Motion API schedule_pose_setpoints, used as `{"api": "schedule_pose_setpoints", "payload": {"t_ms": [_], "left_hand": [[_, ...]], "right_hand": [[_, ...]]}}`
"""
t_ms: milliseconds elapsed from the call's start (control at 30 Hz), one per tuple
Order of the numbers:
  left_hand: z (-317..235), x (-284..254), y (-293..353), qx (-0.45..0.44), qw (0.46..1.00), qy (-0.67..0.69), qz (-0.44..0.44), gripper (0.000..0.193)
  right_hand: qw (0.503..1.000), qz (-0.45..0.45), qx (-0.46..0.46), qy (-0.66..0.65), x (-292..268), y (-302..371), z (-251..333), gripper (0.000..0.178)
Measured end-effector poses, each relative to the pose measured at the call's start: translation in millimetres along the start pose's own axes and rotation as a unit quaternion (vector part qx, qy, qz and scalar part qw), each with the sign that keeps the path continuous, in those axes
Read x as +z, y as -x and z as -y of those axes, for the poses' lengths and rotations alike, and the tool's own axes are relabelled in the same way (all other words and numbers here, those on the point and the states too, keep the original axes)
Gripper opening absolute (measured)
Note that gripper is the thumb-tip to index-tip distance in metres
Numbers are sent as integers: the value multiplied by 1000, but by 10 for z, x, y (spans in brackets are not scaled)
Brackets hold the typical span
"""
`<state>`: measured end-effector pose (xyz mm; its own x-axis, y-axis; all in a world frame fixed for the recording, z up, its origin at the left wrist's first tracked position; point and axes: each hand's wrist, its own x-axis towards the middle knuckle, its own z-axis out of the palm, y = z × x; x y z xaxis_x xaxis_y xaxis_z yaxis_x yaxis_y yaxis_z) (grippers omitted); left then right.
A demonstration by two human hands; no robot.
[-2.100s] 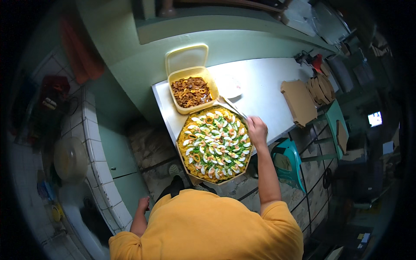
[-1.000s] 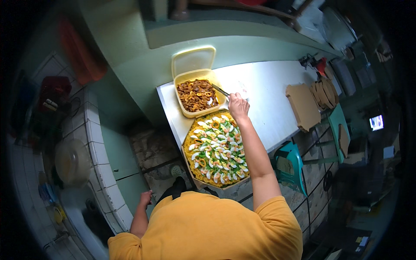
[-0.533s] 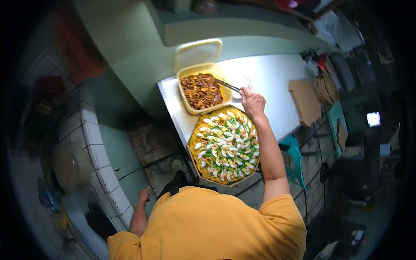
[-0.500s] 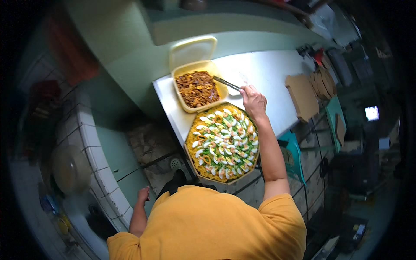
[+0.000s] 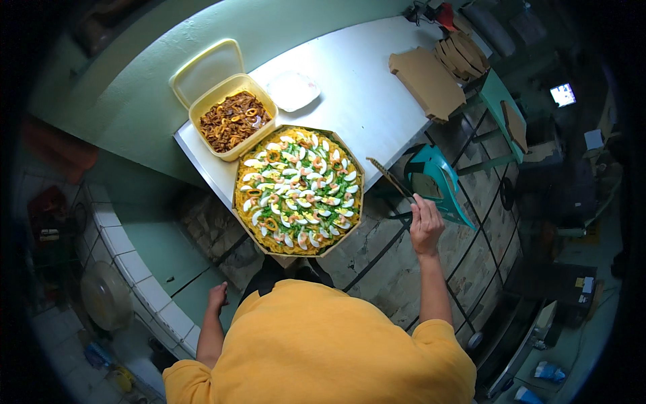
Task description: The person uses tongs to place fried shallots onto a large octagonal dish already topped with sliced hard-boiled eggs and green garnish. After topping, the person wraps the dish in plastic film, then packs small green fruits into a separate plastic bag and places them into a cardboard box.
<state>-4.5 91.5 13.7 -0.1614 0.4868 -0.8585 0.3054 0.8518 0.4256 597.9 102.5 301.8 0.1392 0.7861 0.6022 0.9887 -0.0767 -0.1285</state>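
My right hand (image 5: 426, 225) is closed around a pair of tongs (image 5: 390, 178), held out to the right of the table with their tips pointing up and left. Nothing shows between the tips. An octagonal box (image 5: 236, 214) at the table's near edge bears a broad noodle dish (image 5: 296, 195) topped with egg slices, shrimp, chopped greens and some squid rings. Behind it on the left stands an uncovered yellow plastic container (image 5: 264, 129) of brown cooked squid pieces (image 5: 232, 122). Down by my left side, my left hand (image 5: 217, 296) hangs with its fingers curled and nothing visible in it.
A white dish (image 5: 293, 91) lies on the white table (image 5: 356, 64) beside the container. Folded cardboard boxes (image 5: 427, 82) are at the far right end. A teal plastic chair (image 5: 441, 176) stands right of the table, and a tiled counter (image 5: 134, 266) runs along my left.
My right hand and the tongs have swung from beside the squid container to the right, past the noodle dish. The view has turned, so the table appears further left and higher.
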Motion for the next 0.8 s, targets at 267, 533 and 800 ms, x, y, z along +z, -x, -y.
{"api": "schedule_pose_setpoints", "payload": {"t_ms": [267,533,800], "left_hand": [[-48,143,290,15,1000,-23,-1,36],[95,241,445,-11,1000,-7,2,34],[208,276,385,88,989,-117,20,33]], "right_hand": [[999,37,19,22,31,521,-329,20],[999,47,16,5,132,502,-420,22],[999,24,-15,-22,213,430,-415,23]]}}
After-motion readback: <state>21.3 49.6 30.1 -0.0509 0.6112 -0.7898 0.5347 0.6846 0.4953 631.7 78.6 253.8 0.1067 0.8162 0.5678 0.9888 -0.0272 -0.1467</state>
